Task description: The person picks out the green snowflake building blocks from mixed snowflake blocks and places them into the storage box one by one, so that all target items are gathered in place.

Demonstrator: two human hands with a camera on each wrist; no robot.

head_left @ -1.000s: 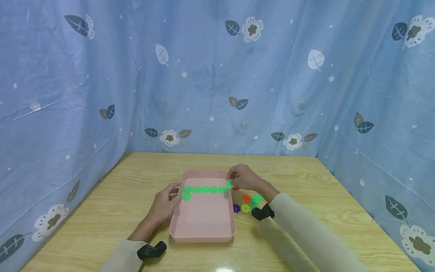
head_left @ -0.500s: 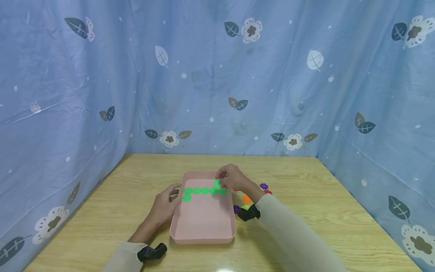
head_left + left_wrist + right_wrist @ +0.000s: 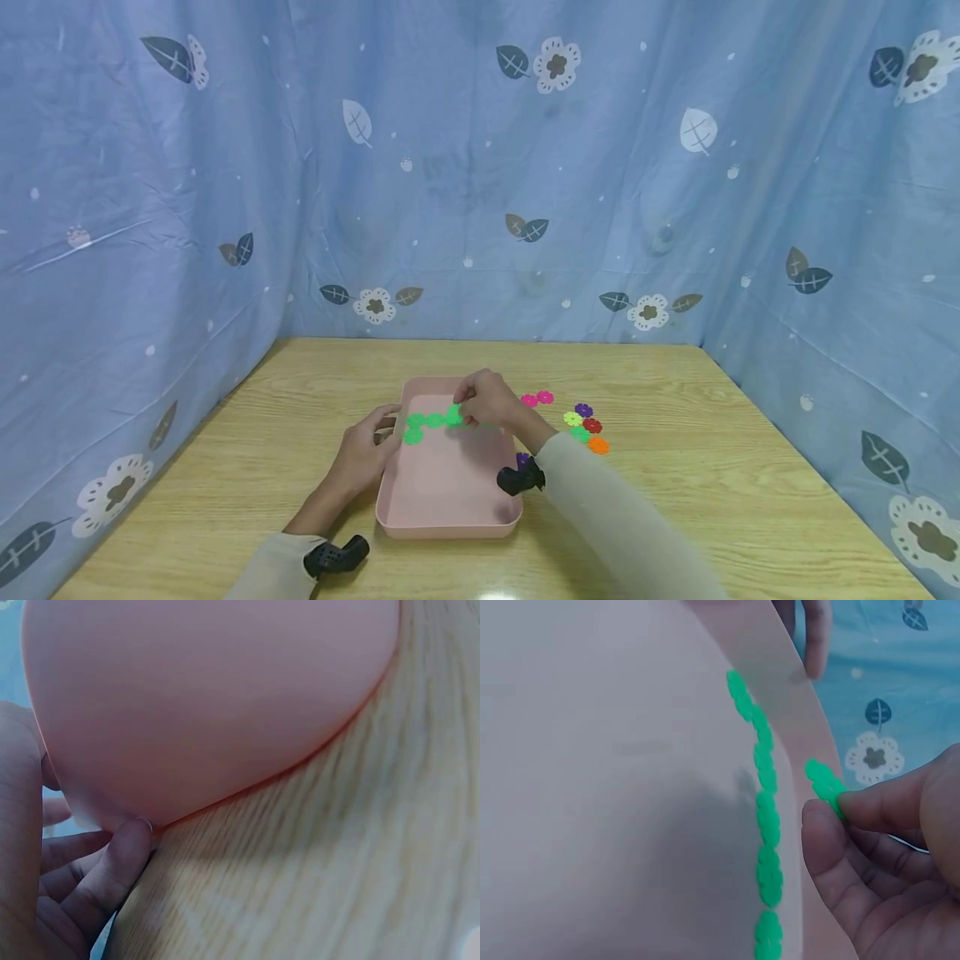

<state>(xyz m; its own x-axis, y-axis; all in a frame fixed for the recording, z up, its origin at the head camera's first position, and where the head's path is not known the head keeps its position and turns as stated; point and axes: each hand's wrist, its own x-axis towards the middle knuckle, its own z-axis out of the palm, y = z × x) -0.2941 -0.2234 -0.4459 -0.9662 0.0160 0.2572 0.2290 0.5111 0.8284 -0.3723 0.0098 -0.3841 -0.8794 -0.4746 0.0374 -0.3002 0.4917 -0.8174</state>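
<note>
A shallow pink tray (image 3: 450, 500) lies on the table, its left side gripped by my left hand (image 3: 365, 447). In the left wrist view the thumb (image 3: 124, 851) presses one face of the tray's wall, with fingers on the other. My right hand (image 3: 491, 402) is over the tray, pinching a green flower-shaped disc (image 3: 825, 784) between thumb and index finger. Beneath it, several green flower discs (image 3: 768, 819) lie in a bent line on the tray floor, end to end. In the head view the right hand hides part of that line.
Right of the tray on the wooden table (image 3: 675, 500) lie loose flower discs: pink (image 3: 545, 397), purple (image 3: 583, 410), yellow (image 3: 573, 418), red (image 3: 592, 426), green (image 3: 580, 434) and orange (image 3: 598, 446). Another purple disc (image 3: 522, 459) sits beside the tray wall. A blue patterned curtain (image 3: 465, 167) encloses the table.
My right hand has moved left from the tray's right edge to above the line of discs, carrying the green disc. My left hand has stayed on the tray.
</note>
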